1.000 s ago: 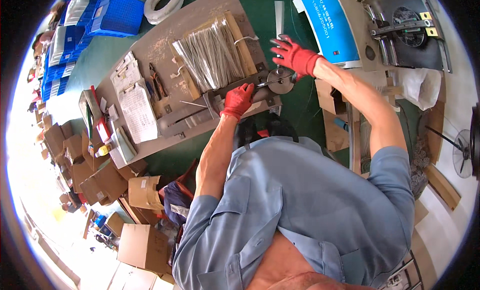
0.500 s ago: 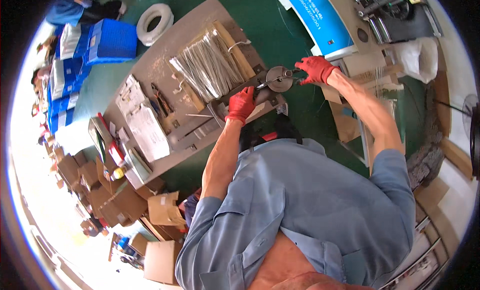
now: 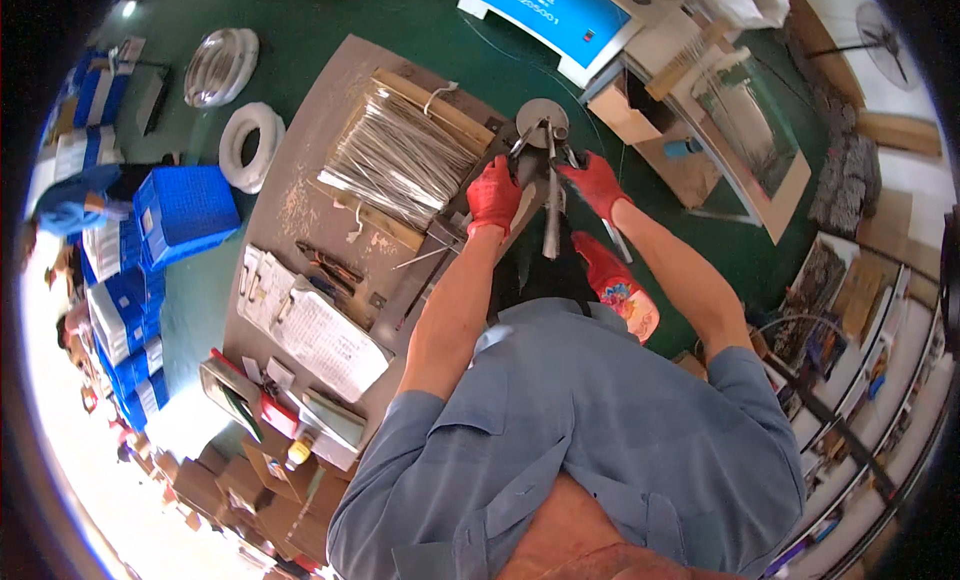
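My left hand, in a red glove, is closed around a short metal handle at the near right edge of the workbench. My right hand, also in a red glove, closes on another handle that is largely hidden by its fingers. Between the hands, a round grey disc stands at the bench's corner, and a long narrow metal bar points from it toward my body. How the handles join the disc cannot be made out. Left of my left hand lies a bundle of thin silvery wire rods in a wooden cradle.
On the brown workbench lie pliers and a clipboard with papers. Blue crates and a white coil are on the floor to the left. A blue machine stands ahead, a glass-topped frame to the right.
My hands have come closer together; the right moved left and nearer to me. The metal piece that stretched across between them now shows a bar pointing toward me. My view has shifted.
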{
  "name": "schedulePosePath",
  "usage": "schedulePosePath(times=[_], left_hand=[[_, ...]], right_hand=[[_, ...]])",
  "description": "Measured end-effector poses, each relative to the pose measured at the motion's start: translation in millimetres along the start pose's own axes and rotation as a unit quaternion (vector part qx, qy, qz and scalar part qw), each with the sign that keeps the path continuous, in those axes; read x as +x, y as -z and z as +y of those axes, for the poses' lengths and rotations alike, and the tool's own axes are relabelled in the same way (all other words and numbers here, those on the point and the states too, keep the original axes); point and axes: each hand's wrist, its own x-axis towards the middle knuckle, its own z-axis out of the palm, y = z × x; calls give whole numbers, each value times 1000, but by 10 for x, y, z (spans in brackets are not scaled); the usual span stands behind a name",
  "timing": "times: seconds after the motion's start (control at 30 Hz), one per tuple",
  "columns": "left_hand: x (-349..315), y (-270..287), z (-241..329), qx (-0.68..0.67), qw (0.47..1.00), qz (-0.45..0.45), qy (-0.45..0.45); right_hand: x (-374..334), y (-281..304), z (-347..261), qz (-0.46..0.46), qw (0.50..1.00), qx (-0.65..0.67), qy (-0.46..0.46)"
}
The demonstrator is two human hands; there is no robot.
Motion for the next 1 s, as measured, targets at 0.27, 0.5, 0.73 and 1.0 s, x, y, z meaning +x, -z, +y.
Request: schedulePosePath(times=[0.27,0.5,0.73,1.0], left_hand=[[61,89,-61,-59,998,-14,6],[-161,298,-93,-195,979,-61,-13],[-143,354,-125,-209,973,-95,-35],[-75,283,-255,-199,975,-69,-65]], right_hand=[[-315,-732,-449,119,927,347,-81],[-268,-973,-505,136,860,466,-159],[-29,-1371,-199,162,816,514,-212],[-278,-1300,-877,292,826,448,-176]])
